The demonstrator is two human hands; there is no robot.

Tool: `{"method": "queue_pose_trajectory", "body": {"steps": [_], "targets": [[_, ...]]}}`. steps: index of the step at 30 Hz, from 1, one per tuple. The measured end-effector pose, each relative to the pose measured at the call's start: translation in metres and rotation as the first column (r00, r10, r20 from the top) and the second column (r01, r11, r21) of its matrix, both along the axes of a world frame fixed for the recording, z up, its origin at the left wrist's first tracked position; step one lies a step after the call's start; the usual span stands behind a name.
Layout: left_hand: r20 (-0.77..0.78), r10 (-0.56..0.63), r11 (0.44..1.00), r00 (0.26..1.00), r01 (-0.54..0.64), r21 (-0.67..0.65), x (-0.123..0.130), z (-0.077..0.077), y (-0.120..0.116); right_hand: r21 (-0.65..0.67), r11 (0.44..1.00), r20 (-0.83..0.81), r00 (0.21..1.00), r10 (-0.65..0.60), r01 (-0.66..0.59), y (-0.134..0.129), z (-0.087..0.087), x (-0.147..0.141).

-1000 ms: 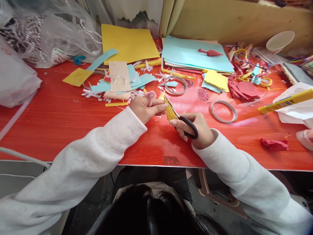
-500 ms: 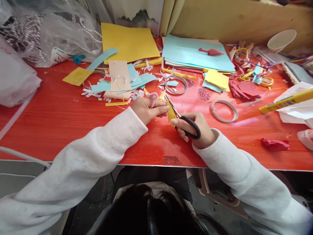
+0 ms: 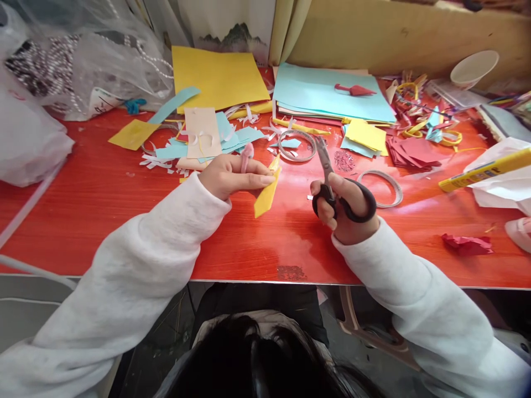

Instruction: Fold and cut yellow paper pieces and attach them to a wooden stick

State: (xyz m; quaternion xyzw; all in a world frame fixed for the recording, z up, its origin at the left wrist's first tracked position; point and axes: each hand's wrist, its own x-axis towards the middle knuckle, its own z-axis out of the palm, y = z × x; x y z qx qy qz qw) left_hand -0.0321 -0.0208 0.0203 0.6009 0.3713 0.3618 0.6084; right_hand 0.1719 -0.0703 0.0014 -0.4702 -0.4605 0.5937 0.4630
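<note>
Pinched between the thumb and fingers of my left hand (image 3: 236, 176) is a folded piece of yellow paper (image 3: 266, 194), its pointed end hanging down toward me. A pink ring-like band (image 3: 247, 157) is around one of the left fingers. My right hand (image 3: 348, 202) grips black-handled scissors (image 3: 324, 157), fingers through the loops and blades pointing away from me. The blades look closed and are apart from the yellow paper. Beyond my hands lies a roll of tape (image 3: 297, 146) on the red table (image 3: 232, 251).
Paper scraps (image 3: 244, 137) lie behind my left hand. Yellow sheets (image 3: 219, 77) and blue sheets (image 3: 323, 83) are at the back. A second tape roll (image 3: 399, 190), red paper squares (image 3: 410, 152), a yellow tube (image 3: 485, 170) and crumpled red paper (image 3: 467, 244) lie to the right. Plastic bags (image 3: 29, 132) stand at left.
The scissors have moved right, away from the yellow paper, and turned to point upward. My left hand has shifted left, with the yellow paper in its fingers.
</note>
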Motion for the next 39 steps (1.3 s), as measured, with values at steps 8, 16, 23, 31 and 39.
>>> {"method": "queue_pose_trajectory", "body": {"steps": [8,16,23,31,39], "targets": [[0.047,-0.009,0.976,0.999,0.019,-0.217,0.0,0.01,-0.003,0.054,0.973,0.096,0.971,0.217,-0.223,-0.003,0.0,-0.001],[-0.041,0.033,0.997,0.999,-0.035,-0.065,-0.002,0.01,-0.002,0.014,0.973,0.152,0.962,0.226,-0.231,-0.001,0.003,0.0],[-0.004,0.059,0.992,0.998,-0.059,0.108,-0.004,0.007,0.0,-0.099,0.957,0.224,0.931,0.287,-0.272,-0.002,0.009,-0.005],[-0.042,0.057,0.989,0.997,-0.051,0.139,-0.005,0.006,0.002,-0.147,0.947,0.261,0.912,0.316,-0.286,-0.005,0.014,-0.007],[-0.097,0.121,0.989,0.988,-0.112,0.095,-0.005,0.014,-0.002,-0.155,0.926,0.268,0.888,0.374,-0.343,-0.004,0.017,-0.007]]}}
